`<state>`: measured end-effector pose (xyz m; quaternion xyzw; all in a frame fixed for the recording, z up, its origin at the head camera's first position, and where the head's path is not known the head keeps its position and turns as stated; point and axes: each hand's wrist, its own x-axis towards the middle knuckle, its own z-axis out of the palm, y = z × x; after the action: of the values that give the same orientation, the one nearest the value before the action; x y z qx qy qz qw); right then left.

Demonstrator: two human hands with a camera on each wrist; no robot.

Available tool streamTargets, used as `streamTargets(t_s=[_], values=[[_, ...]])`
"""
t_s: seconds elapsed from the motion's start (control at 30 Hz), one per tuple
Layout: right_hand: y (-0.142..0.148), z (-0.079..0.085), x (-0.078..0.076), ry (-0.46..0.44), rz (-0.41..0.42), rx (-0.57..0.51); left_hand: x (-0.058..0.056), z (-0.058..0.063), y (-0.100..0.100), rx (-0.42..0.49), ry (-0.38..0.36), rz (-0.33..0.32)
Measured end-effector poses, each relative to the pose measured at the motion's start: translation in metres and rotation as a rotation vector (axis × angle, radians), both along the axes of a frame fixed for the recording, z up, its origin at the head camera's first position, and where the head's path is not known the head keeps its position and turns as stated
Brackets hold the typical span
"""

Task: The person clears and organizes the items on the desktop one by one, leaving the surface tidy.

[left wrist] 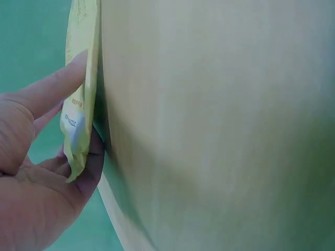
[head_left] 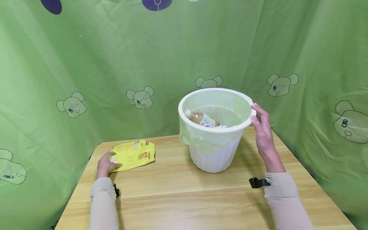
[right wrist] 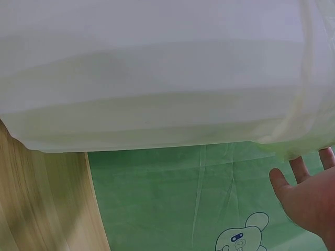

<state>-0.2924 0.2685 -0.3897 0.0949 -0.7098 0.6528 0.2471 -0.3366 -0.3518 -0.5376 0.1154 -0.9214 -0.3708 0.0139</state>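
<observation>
My left hand (head_left: pixel 105 164) pinches the left end of a flat, glossy yellow pouch (head_left: pixel 133 155) at the table's far left. In the left wrist view the thumb lies on the printed face of the pouch (left wrist: pixel 78 104), with the other fingers behind it. A white ribbed trash bin (head_left: pixel 215 156) stands upright right of the middle. My right hand (head_left: pixel 263 131) holds the right side of its rim with bent fingers and thumb. Inside the bin, a bottle of brown drink (head_left: pixel 196 117) with a white cap leans among crumpled paper (head_left: pixel 214 125).
A thin pale-green liner bag (head_left: pixel 201 140) is folded over the bin's rim and hangs down outside. Under everything is a light wooden table (head_left: pixel 172 204). Green curtains (head_left: pixel 161 57) with bear-head prints enclose its back and sides.
</observation>
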Motion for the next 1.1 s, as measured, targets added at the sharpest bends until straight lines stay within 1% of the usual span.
streamTargets(t_s=[0.2, 0.37, 0.47, 0.57, 0.7, 0.8, 0.93, 1.1], values=[[0.0, 0.001, 0.0, 0.002, 0.0, 0.004, 0.002, 0.003, -0.001, -0.03, 0.014, -0.023], [0.0, 0.0, 0.0, -0.002, 0.005, 0.001, 0.005, 0.006, -0.003, -0.045, 0.029, -0.064], [0.0, 0.0, 0.0, -0.003, 0.008, -0.004, 0.006, 0.007, -0.005, -0.031, 0.048, -0.087], [0.0, 0.0, 0.001, -0.005, 0.005, 0.002, 0.007, 0.007, -0.006, -0.005, 0.085, -0.101], [0.0, 0.0, 0.001, -0.004, 0.006, 0.008, 0.007, 0.005, -0.009, 0.074, 0.132, -0.115], [0.0, 0.0, 0.001, -0.008, 0.001, 0.015, 0.006, 0.006, -0.011, 0.134, 0.151, -0.131], [0.0, 0.0, 0.001, -0.016, -0.003, 0.018, 0.006, 0.011, -0.011, 0.196, 0.161, -0.135], [0.0, 0.0, 0.0, -0.015, -0.002, 0.019, 0.007, 0.021, -0.007, 0.304, 0.173, -0.117]])
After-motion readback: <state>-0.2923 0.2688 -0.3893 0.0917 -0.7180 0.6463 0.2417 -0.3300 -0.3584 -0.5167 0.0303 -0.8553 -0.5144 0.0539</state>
